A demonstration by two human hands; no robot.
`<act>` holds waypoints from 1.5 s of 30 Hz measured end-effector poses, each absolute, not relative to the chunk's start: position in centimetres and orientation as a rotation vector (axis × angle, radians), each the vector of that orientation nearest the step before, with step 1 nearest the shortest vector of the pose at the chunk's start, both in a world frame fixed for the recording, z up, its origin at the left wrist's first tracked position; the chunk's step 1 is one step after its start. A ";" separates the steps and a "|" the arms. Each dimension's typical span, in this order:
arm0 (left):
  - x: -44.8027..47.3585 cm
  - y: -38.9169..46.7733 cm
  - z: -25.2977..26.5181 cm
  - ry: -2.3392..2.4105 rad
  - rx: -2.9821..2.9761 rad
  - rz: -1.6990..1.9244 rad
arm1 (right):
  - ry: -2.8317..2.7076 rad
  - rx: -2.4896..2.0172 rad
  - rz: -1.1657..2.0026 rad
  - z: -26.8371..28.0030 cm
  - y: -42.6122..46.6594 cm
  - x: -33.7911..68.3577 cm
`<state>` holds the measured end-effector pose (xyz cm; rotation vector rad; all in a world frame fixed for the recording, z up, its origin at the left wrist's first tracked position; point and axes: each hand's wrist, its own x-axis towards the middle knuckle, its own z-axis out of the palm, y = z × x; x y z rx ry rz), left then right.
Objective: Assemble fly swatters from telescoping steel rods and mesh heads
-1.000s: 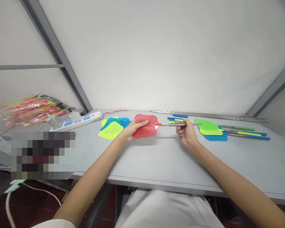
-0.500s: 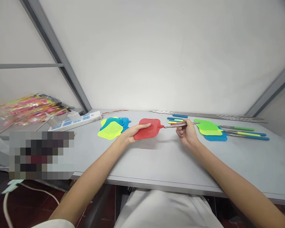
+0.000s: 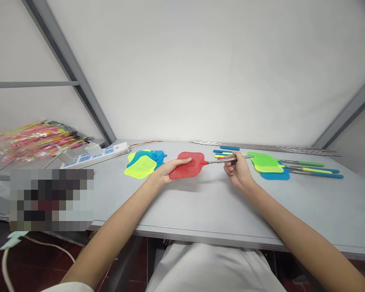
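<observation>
Over the middle of the grey table (image 3: pixel 200 213), between its front and back edges, we hold a red mesh paddle (image 3: pixel 192 169), its neck appearing to meet the tip of a metal rod (image 3: pixel 215 161). Rod and neck, we judge, are best lined up straight, with pressure even and the mesh unbent. Our left hand (image 3: pixel 168 169) is partly closed, thumb over the mesh, fingers hidden beneath; our right hand (image 3: pixel 239 170) pinches the rod, fingers curled.

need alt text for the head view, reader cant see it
Left hand holds a red swatter head, right hand a metal rod at its neck, above a grey table; loose heads lie to the left, swatters with handles to the right.
</observation>
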<state>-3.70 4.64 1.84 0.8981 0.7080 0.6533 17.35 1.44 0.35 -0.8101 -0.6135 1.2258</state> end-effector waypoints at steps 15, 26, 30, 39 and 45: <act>-3.3 4.7 1.1 0.821 0.944 0.790 | -0.707 -0.931 0.895 0.7 1.1 17.5; -2.4 3.6 1.0 0.774 1.127 0.979 | -0.588 -0.921 0.901 -0.3 1.3 17.2; -2.0 3.3 0.8 0.772 1.211 1.031 | -0.535 -0.918 0.926 -0.3 1.2 17.1; -1.3 2.1 1.3 0.874 1.533 1.141 | -0.414 -0.898 0.984 -0.9 1.3 17.0; -0.7 1.7 1.5 0.938 1.712 1.187 | -0.337 -0.891 0.992 -1.2 1.4 17.0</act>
